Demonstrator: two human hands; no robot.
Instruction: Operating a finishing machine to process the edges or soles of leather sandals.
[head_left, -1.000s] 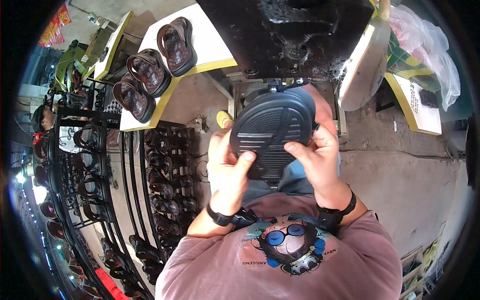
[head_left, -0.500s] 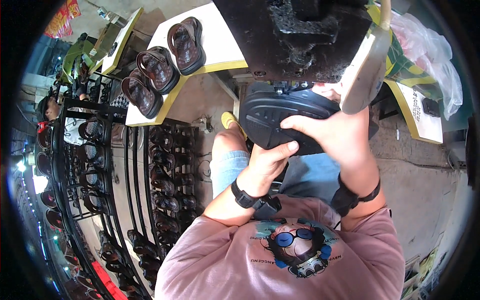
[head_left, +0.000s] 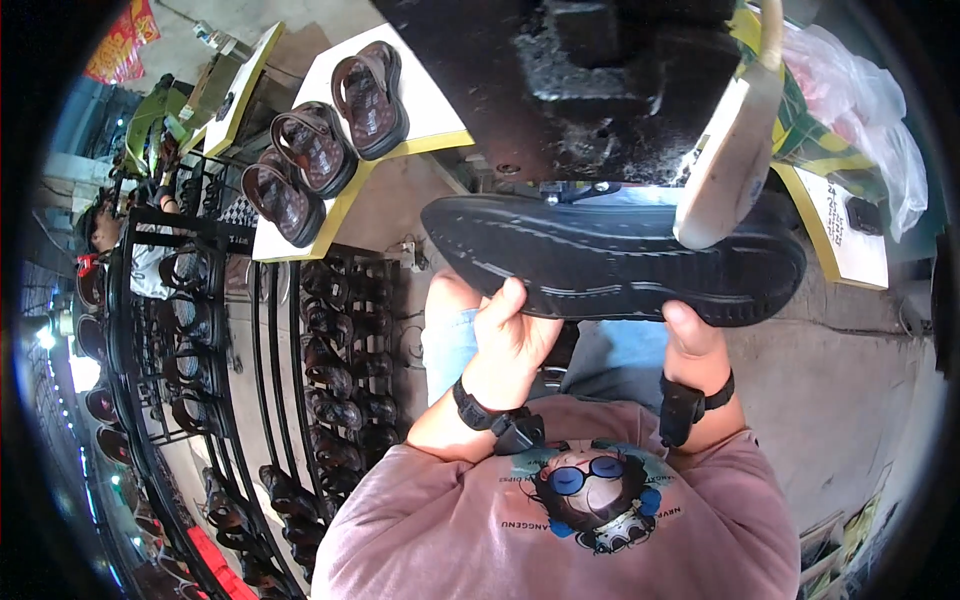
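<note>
A long black shoe sole [head_left: 600,260] lies crosswise under the machine head, its patterned underside with pale stitch-like lines toward me. Any upper on its other side is hidden. My left hand [head_left: 515,325] grips the lower edge near the left end, thumb on the underside and fingers behind. Toward the right end, my right hand [head_left: 695,335] holds the same edge, its thumb showing and its other fingers hidden by the sole. Just above the sole stands the dark, worn metal machine head [head_left: 580,90]. A pale lever-like part [head_left: 730,150] hangs in front of the sole's right half.
Three brown sandals [head_left: 315,150] stand in a row on a white, yellow-edged table [head_left: 430,110] to the left. Black racks [head_left: 125,300] full of sandals fill the left side. At right are a plastic bag [head_left: 850,110] and another white table [head_left: 845,245]. Another person [head_left: 150,250] is at far left.
The sole has turned from tilted and foreshortened to lying lengthwise across my view. My right hand has moved down from its top to its lower right edge; my left keeps hold.
</note>
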